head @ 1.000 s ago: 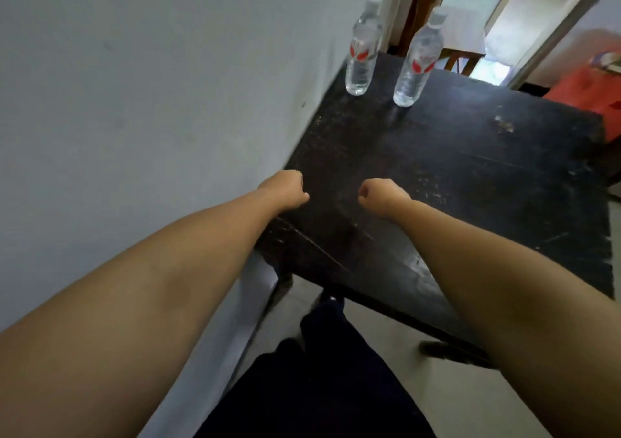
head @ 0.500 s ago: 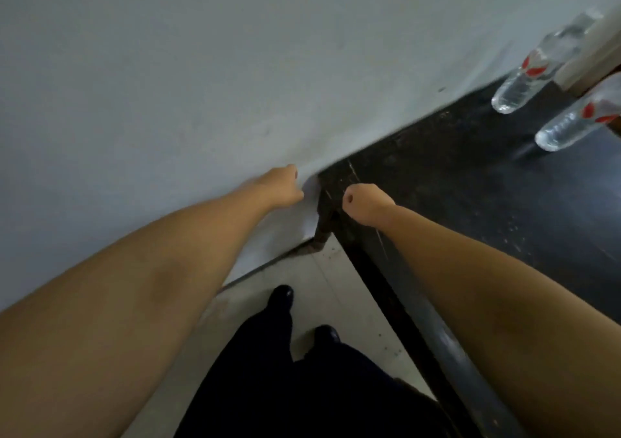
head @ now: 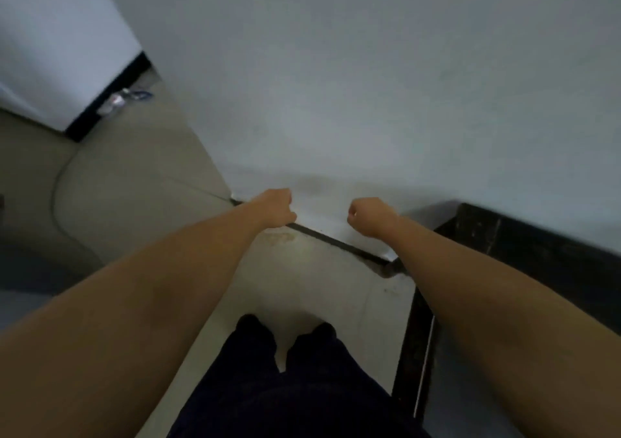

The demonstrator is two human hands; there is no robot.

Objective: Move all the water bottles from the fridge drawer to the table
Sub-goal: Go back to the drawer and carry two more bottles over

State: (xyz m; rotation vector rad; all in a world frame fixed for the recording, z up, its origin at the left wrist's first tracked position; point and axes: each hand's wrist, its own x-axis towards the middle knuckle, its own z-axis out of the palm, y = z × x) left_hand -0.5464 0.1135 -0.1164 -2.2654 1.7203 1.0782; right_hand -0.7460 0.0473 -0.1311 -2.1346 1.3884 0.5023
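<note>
From the head view, the left hand (head: 274, 207) and right hand (head: 369, 216) were curled into empty fists. No bottles or fridge drawer showed; the table (head: 524, 246) lay right. Uncurling both hands before reaching the drawer would serve best.

Bare forearms, dark navy trousers (head: 295, 387), dark shoes (head: 250, 325).

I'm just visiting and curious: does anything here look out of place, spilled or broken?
One thing: a small crumpled bit of litter, perhaps a wrapper, lies on the floor at the foot of the white unit at upper left. It is too blurred to identify. Both fists, left hand and right hand, hold nothing.
</note>
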